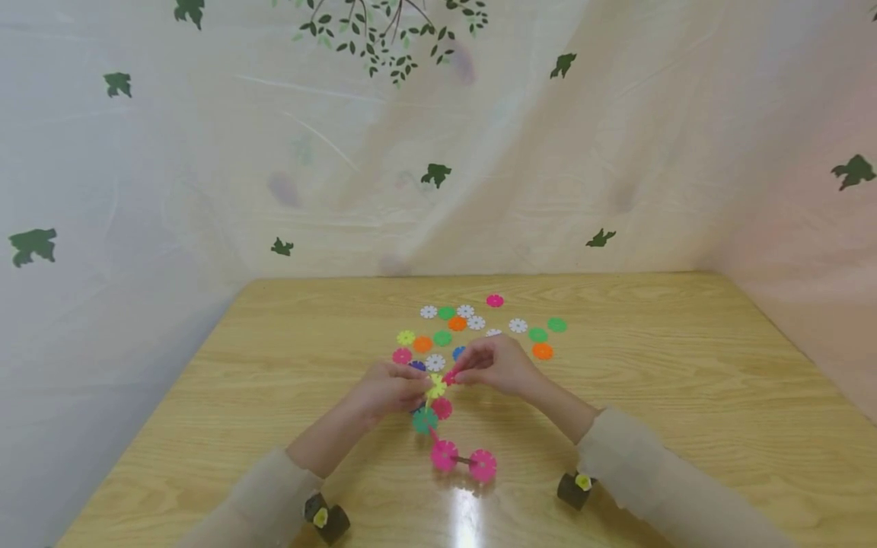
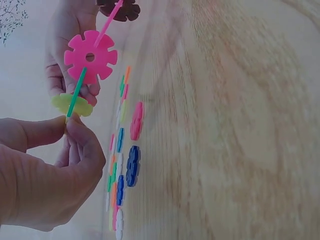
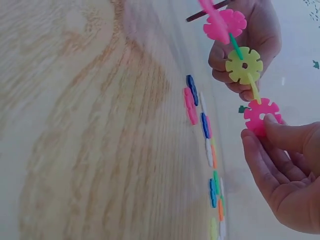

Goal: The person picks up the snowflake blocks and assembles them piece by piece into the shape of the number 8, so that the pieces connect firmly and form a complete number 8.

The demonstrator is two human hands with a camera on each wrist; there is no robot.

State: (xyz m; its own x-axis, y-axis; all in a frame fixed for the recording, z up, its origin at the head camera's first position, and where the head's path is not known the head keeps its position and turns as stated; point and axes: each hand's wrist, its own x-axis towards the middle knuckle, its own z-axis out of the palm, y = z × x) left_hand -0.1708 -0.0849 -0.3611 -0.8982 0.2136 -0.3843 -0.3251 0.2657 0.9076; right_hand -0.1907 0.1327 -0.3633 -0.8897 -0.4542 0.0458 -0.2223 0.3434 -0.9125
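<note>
A chain of notched plastic discs, slotted edge to edge, is held up between both hands over the table. My left hand (image 1: 392,392) pinches it at a yellow disc (image 3: 244,65) between thumb and finger. With thumb and fingertips, my right hand (image 1: 500,365) pinches a pink disc (image 3: 262,116) at the upper end of the chain, where another yellow disc seen nearly edge-on joins it. Below the hands hang a green disc (image 1: 425,420) and a pink disc (image 1: 444,455). A brown disc (image 1: 464,460), seen edge-on, links that one to the last pink disc (image 1: 483,465).
Loose discs in several colours lie flat on the wooden table (image 1: 274,342) beyond the hands, such as an orange disc (image 1: 543,351) and a white disc (image 1: 518,325). A pink disc (image 1: 441,409) lies close to the chain. A leaf-patterned curtain (image 1: 342,190) stands behind.
</note>
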